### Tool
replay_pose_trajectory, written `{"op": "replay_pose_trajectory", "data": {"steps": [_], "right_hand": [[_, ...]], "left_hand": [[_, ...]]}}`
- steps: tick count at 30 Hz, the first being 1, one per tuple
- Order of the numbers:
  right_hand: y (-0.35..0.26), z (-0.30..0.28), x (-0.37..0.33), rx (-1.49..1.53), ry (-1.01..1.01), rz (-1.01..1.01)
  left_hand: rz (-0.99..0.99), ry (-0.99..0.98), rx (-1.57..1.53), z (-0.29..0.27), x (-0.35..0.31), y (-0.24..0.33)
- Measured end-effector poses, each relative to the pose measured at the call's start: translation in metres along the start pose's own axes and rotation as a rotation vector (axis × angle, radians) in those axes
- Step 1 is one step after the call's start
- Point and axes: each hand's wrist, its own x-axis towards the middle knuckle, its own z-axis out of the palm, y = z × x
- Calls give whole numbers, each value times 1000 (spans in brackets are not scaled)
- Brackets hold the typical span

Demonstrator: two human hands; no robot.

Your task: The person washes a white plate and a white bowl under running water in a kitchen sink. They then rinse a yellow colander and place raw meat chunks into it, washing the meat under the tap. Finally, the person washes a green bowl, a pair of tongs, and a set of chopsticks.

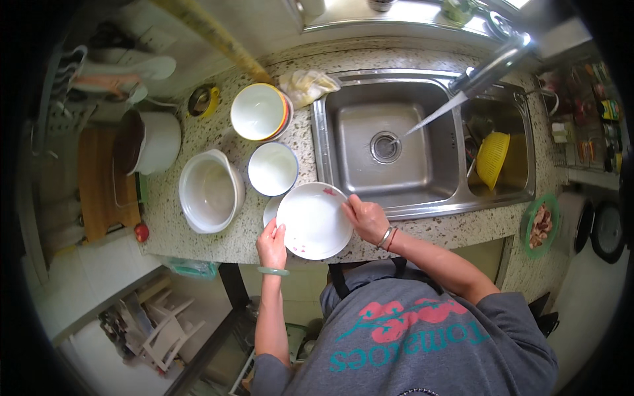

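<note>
A white plate (314,223) with red flower marks is held between both my hands at the counter's front edge, left of the sink. My left hand (271,244) grips its left rim, thumb on top. My right hand (367,219) pinches the right rim. Partly hidden behind the plate is another white dish (271,210). Just beyond stands a white bowl with a blue rim (273,169), and farther back a stack of bowls (257,112) with orange and yellow rims. Water runs from the faucet (492,64) into the large steel sink basin (380,142).
A white pot (211,191) stands left of the bowls, near a larger white pot (158,142) and a wooden board (100,185). A yellow colander (493,160) sits in the smaller basin. At right is a green basket (539,226) of meat pieces. A crumpled bag (307,87) lies beside the sink.
</note>
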Motion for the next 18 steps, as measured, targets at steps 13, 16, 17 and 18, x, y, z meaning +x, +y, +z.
{"op": "replay_pose_trajectory", "data": {"steps": [13, 16, 17, 18], "right_hand": [[-38, 41, 25, -340, -190, -54], [-40, 41, 27, -382, -208, -24], [-42, 39, 26, -385, -198, -25], [-44, 38, 28, -404, -213, -17]], "left_hand": [[252, 385, 538, -37, 8, -53], [299, 401, 570, -34, 9, -54], [299, 396, 558, -33, 9, -53], [298, 391, 546, -34, 9, -53]]}}
